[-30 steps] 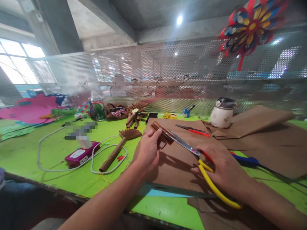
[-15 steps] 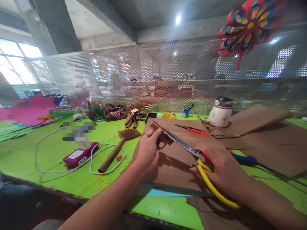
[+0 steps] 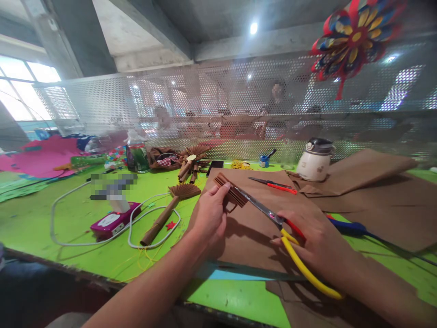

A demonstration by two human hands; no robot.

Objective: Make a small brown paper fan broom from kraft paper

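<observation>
Little pleated stack of brown paper (image 3: 238,197) is held up over the table, pinched between thumb and fingers of the left hand (image 3: 210,214). The right hand (image 3: 310,230) is curled round the handles of some big scissors (image 3: 262,208), blades right up at the pleats — can't tell from here if they're biting in. Underneath there's a brown sheet (image 3: 259,246) on the green table (image 3: 30,223). Over to the left lies a paper fan (image 3: 161,221) — red star (image 3: 170,225) just beside its handle.

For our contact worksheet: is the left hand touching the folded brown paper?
Touching: the head view shows the left hand pinching the folded brown paper.
</observation>
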